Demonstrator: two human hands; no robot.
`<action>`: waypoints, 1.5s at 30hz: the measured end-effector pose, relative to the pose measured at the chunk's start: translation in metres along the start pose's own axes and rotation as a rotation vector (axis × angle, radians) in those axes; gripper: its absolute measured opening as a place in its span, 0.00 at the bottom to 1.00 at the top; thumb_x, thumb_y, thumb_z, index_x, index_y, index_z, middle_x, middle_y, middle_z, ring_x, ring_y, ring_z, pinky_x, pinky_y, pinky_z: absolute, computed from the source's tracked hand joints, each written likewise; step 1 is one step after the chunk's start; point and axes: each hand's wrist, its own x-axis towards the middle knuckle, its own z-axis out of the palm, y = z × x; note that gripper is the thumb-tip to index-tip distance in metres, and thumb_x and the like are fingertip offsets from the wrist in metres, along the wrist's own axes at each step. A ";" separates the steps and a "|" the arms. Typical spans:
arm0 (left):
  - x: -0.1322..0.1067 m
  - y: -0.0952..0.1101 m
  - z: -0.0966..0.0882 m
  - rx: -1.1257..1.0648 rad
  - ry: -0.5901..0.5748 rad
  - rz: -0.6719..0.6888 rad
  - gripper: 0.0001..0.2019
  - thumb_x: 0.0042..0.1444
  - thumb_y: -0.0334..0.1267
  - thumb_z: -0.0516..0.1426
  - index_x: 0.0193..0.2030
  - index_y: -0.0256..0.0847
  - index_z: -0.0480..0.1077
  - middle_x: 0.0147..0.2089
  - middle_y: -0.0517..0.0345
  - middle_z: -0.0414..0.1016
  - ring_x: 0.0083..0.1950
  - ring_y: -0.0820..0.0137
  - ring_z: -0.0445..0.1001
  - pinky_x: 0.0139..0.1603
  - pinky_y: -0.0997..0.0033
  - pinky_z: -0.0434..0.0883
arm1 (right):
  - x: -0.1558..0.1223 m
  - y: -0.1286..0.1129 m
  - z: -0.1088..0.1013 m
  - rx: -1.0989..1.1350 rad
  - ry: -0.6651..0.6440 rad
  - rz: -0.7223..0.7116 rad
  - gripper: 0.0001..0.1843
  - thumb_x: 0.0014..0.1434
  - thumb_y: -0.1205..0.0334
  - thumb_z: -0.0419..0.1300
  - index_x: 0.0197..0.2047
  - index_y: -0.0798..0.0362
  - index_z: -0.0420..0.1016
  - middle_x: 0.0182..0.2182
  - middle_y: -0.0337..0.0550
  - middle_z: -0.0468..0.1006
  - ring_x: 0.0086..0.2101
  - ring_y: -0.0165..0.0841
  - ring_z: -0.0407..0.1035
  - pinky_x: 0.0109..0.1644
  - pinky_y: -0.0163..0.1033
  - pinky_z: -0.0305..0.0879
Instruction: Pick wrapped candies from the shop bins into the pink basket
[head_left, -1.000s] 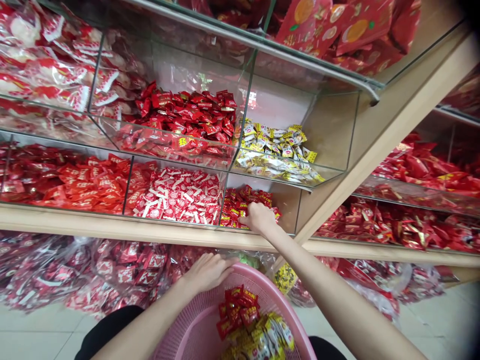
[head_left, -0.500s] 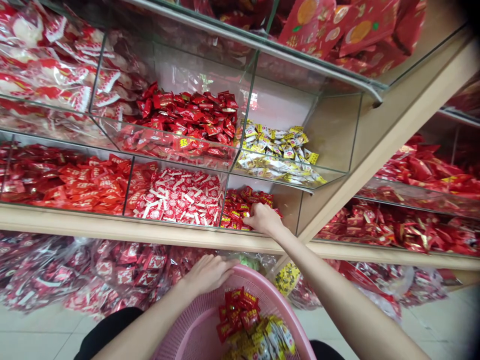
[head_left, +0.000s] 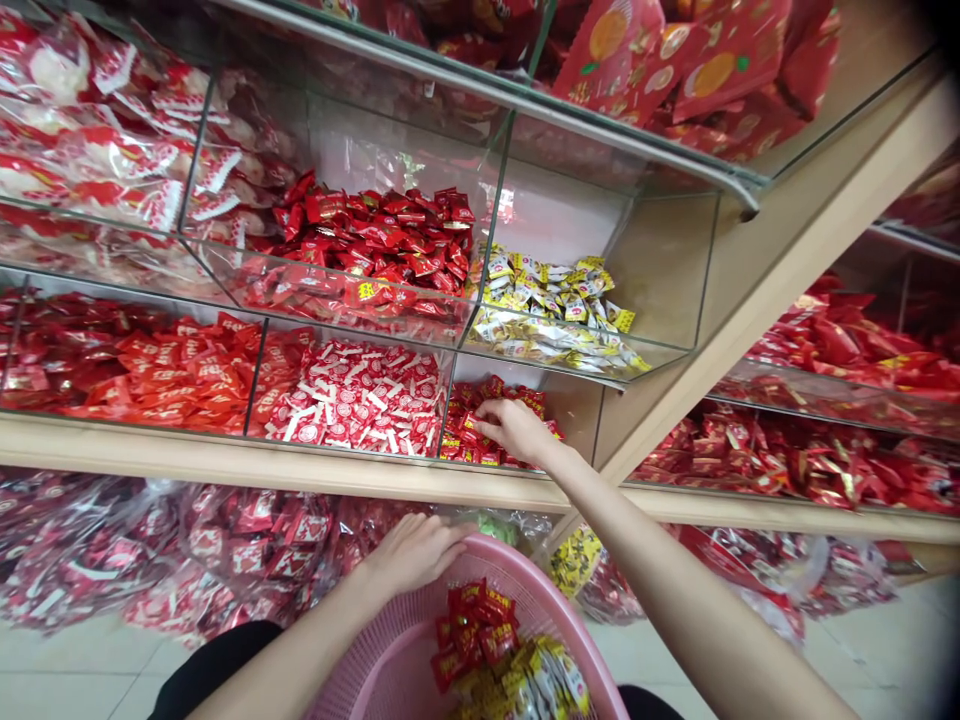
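My left hand (head_left: 415, 550) is closed over the far rim of a pink plastic basket (head_left: 559, 570), holding it tilted near my knees. Inside the basket lie several red-wrapped candies (head_left: 480, 632) and, beside them, yellow-and-white wrapped candies (head_left: 551, 678). My right hand (head_left: 514, 430) reaches into the small lower bin at the shelf's corner. Its thumb and fingertips pinch a red-wrapped candy (head_left: 470, 421) at the top of the pile of red-and-yellow candies (head_left: 495, 390). The fingers partly hide that candy.
Left of that bin, a glass divider borders red-and-white candies (head_left: 367, 395). Above it, a glass-fronted bin holds yellow-and-white candies (head_left: 559, 290). A slanted wooden post (head_left: 757, 300) stands to the right. Under the wooden shelf edge (head_left: 300, 470), bulging plastic bags (head_left: 259, 530) lie near the floor.
My right hand has shifted slightly left within the bin, its fingers now more stretched toward the candies. My left hand and the basket have hardly moved.
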 end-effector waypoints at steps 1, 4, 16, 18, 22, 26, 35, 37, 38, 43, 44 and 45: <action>0.000 0.000 0.000 0.001 0.001 0.001 0.19 0.64 0.45 0.41 0.60 0.55 0.58 0.46 0.54 0.76 0.42 0.59 0.76 0.38 0.63 0.71 | -0.001 -0.001 0.000 -0.036 -0.004 -0.002 0.11 0.59 0.59 0.52 0.40 0.51 0.73 0.33 0.43 0.77 0.34 0.32 0.70 0.35 0.33 0.56; 0.001 0.000 0.000 0.004 0.003 -0.004 0.19 0.64 0.45 0.42 0.60 0.55 0.58 0.45 0.54 0.76 0.42 0.59 0.76 0.38 0.62 0.71 | -0.005 -0.007 0.000 -0.132 -0.014 -0.012 0.12 0.59 0.58 0.52 0.43 0.50 0.72 0.37 0.45 0.77 0.37 0.35 0.71 0.36 0.34 0.58; 0.001 0.001 -0.001 0.002 -0.015 -0.015 0.19 0.64 0.46 0.41 0.60 0.56 0.58 0.47 0.55 0.76 0.44 0.60 0.76 0.40 0.63 0.71 | -0.003 -0.019 0.003 -0.306 -0.077 -0.001 0.15 0.54 0.53 0.55 0.41 0.53 0.71 0.40 0.49 0.76 0.37 0.41 0.72 0.34 0.37 0.61; 0.002 0.000 0.000 -0.002 -0.021 -0.016 0.20 0.64 0.46 0.41 0.61 0.55 0.58 0.47 0.55 0.76 0.44 0.60 0.76 0.40 0.64 0.71 | -0.001 -0.018 0.004 -0.310 -0.090 0.001 0.16 0.53 0.53 0.56 0.42 0.52 0.71 0.41 0.49 0.75 0.38 0.41 0.72 0.34 0.38 0.61; 0.001 0.000 0.000 -0.010 -0.022 -0.017 0.20 0.64 0.47 0.41 0.61 0.55 0.58 0.47 0.55 0.76 0.45 0.61 0.76 0.41 0.64 0.71 | 0.001 -0.017 0.004 -0.288 -0.098 -0.024 0.17 0.53 0.53 0.56 0.43 0.52 0.71 0.44 0.49 0.73 0.38 0.39 0.71 0.34 0.37 0.61; 0.001 0.000 -0.001 -0.017 -0.027 -0.020 0.20 0.64 0.47 0.40 0.60 0.56 0.58 0.48 0.55 0.76 0.45 0.61 0.76 0.40 0.65 0.71 | -0.001 -0.014 0.001 -0.262 -0.088 -0.038 0.17 0.56 0.49 0.54 0.42 0.52 0.71 0.42 0.48 0.73 0.38 0.38 0.71 0.34 0.36 0.60; 0.002 -0.001 0.003 -0.021 -0.024 -0.018 0.20 0.64 0.47 0.40 0.61 0.55 0.58 0.48 0.54 0.75 0.45 0.61 0.75 0.42 0.65 0.70 | 0.006 -0.026 0.002 -0.185 -0.065 -0.167 0.14 0.55 0.52 0.59 0.40 0.53 0.70 0.41 0.47 0.70 0.38 0.34 0.69 0.35 0.34 0.59; 0.002 -0.002 0.004 -0.028 -0.028 -0.023 0.20 0.64 0.48 0.40 0.61 0.55 0.58 0.48 0.53 0.75 0.45 0.61 0.75 0.41 0.65 0.70 | 0.009 -0.027 0.005 -0.146 -0.086 -0.184 0.13 0.54 0.56 0.60 0.41 0.54 0.69 0.41 0.48 0.71 0.38 0.34 0.69 0.36 0.34 0.59; 0.002 -0.002 0.003 -0.033 -0.027 -0.026 0.20 0.64 0.48 0.40 0.61 0.55 0.58 0.48 0.53 0.75 0.45 0.61 0.75 0.41 0.65 0.70 | 0.011 -0.026 0.007 -0.127 -0.098 -0.194 0.13 0.54 0.58 0.60 0.42 0.55 0.68 0.40 0.48 0.71 0.38 0.34 0.69 0.37 0.34 0.59; 0.001 -0.001 0.001 -0.034 -0.027 -0.032 0.20 0.64 0.48 0.40 0.61 0.56 0.58 0.47 0.53 0.76 0.45 0.61 0.75 0.41 0.65 0.70 | 0.013 -0.023 0.009 -0.148 -0.151 -0.233 0.14 0.52 0.64 0.61 0.43 0.57 0.68 0.41 0.49 0.72 0.41 0.35 0.69 0.39 0.34 0.60; 0.001 0.000 0.000 -0.028 -0.028 -0.031 0.20 0.64 0.48 0.40 0.60 0.56 0.58 0.46 0.53 0.76 0.44 0.61 0.75 0.41 0.64 0.70 | 0.013 -0.024 0.008 -0.170 -0.159 -0.237 0.14 0.53 0.64 0.61 0.43 0.57 0.68 0.42 0.50 0.72 0.41 0.36 0.69 0.39 0.35 0.61; 0.001 0.000 0.000 -0.020 -0.028 -0.029 0.20 0.64 0.48 0.39 0.60 0.56 0.58 0.45 0.53 0.77 0.44 0.60 0.76 0.40 0.64 0.70 | 0.013 -0.025 0.008 -0.195 -0.166 -0.240 0.14 0.53 0.64 0.60 0.44 0.57 0.68 0.43 0.50 0.71 0.41 0.36 0.69 0.39 0.35 0.61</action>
